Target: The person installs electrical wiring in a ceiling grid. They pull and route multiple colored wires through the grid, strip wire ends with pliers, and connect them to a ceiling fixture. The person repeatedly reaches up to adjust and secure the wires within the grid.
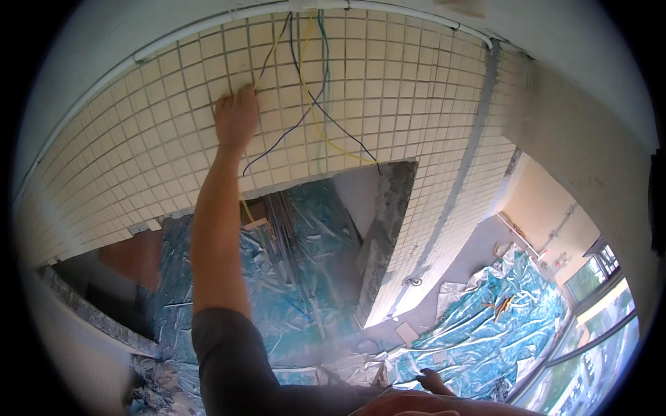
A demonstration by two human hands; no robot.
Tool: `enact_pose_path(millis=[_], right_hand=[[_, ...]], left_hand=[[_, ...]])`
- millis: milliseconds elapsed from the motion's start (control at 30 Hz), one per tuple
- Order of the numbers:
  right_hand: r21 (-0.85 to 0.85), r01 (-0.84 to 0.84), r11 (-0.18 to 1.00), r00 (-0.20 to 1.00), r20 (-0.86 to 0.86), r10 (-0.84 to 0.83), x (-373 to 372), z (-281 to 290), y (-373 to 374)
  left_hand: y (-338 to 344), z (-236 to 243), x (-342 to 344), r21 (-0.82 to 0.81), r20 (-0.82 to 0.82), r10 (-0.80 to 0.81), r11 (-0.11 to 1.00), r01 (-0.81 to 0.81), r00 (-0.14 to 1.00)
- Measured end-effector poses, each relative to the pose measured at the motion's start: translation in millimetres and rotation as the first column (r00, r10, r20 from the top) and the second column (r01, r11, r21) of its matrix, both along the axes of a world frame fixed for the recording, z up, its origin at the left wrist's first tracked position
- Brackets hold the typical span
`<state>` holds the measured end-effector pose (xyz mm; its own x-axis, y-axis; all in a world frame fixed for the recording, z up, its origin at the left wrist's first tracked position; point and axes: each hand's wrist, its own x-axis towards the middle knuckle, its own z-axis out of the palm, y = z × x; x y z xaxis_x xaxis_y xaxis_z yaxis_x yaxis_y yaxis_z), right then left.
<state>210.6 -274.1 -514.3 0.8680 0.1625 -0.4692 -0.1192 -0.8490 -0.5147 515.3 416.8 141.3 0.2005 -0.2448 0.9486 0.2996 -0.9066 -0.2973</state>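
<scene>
My left hand (236,119) is raised against the cream tiled wall (395,90), its fingers closed at the lower end of a thin dark-yellowish electrical wire (275,50). This wire comes down from the white conduit (187,30) along the top of the wall. Beside it hang dark blue wires (297,64), a yellow wire (306,82) and a green wire (325,46), crossing on the tiles. Low at the right, my right hand (433,381) hangs away from the wall with its fingers partly apart, and nothing shows in it.
Below the tiles is a wide rough-edged wall opening (395,201), with long strips (279,229) lying beyond it. Crumpled blue-green sheeting (479,333) covers the floor. A window (596,333) stands at the far right. A grey vertical strip (479,118) runs down the tiles.
</scene>
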Motion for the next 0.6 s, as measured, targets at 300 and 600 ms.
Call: enact_pose_path(millis=[300, 600], right_hand=[[0.12, -0.366, 0.923, 0.84, -0.385, 0.383, -37, -29, 40], [-0.043, -0.49, 0.871, 0.86, -0.19, 0.474, -45, -29, 12]], left_hand=[[1, -2, -10, 0.047, 0.02, -0.008, 0.999, 0.007, 1.0], [-20, -61, -41, -0.376, -0.069, -0.28, 0.897, 0.235, 0.958]])
